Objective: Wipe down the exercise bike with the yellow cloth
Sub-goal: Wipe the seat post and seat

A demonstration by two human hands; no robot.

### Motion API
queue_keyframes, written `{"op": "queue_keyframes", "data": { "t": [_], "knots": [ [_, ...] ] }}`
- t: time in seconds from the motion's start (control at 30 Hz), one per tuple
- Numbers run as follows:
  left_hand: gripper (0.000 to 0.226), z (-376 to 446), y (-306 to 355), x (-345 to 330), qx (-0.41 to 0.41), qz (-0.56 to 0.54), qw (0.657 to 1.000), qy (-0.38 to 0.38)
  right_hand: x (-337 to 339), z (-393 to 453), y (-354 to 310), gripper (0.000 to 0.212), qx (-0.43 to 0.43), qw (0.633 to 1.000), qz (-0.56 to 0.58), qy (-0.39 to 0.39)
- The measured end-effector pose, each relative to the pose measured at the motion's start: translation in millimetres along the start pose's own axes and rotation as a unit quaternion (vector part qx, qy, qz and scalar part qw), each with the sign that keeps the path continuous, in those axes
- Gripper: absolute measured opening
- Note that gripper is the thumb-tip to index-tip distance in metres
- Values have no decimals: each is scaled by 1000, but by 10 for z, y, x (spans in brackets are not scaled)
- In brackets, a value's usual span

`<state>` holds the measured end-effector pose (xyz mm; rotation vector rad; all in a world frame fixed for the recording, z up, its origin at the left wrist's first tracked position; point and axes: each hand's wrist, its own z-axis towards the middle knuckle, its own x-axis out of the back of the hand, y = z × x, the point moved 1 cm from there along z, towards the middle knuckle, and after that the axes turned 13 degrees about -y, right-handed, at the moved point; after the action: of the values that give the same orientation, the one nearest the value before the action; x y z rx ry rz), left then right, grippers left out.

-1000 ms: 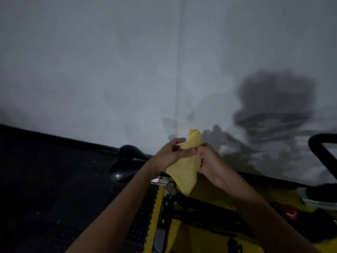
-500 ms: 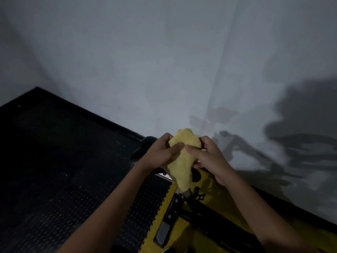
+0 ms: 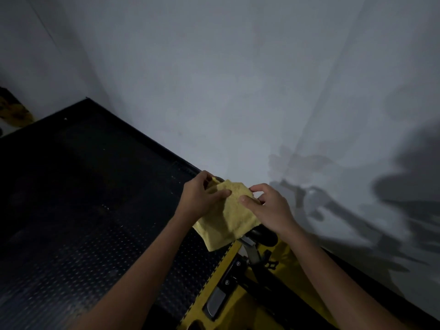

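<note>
The yellow cloth (image 3: 226, 217) is spread out between both hands, above the black seat (image 3: 264, 235) of the exercise bike, which it mostly hides. My left hand (image 3: 202, 198) grips the cloth's upper left edge, thumb laid across the top. My right hand (image 3: 269, 208) pinches its upper right edge with thumb and fingers. The cloth's lower corner hangs down to the left of the seat post (image 3: 250, 248). Below, the bike's yellow frame (image 3: 238, 303) with black parts runs toward the bottom edge.
A dark studded rubber floor (image 3: 83, 222) fills the left side. A grey wall (image 3: 238, 91) stands right behind the bike, with shadows of my arms on it. Something yellow and black (image 3: 14, 113) lies at the far left edge.
The bunched cloth has been opened out flat between my hands, which have moved apart. The view has swung left and down, so the handlebar at the right is no longer seen.
</note>
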<state>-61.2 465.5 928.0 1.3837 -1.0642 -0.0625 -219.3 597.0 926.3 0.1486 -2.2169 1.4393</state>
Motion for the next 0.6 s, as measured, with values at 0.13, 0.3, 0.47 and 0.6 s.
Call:
{"op": "queue_keyframes", "data": {
  "t": [0.13, 0.3, 0.47, 0.6],
  "knots": [
    [21, 71, -262, -57, -29, 60, 997, 43, -191, 98, 59, 34, -7, 999, -35, -2],
    [11, 161, -511, -96, -42, 44, 997, 55, -277, 129, 78, 28, -2, 999, -30, 11],
    [7, 335, -594, -99, -74, 38, 994, 66, -313, 140, 163, 22, -6, 999, 30, 29],
    [6, 547, -558, -111, -99, 85, 990, 60, -308, 189, 170, 21, 2, 998, 62, 25]
  ]
}}
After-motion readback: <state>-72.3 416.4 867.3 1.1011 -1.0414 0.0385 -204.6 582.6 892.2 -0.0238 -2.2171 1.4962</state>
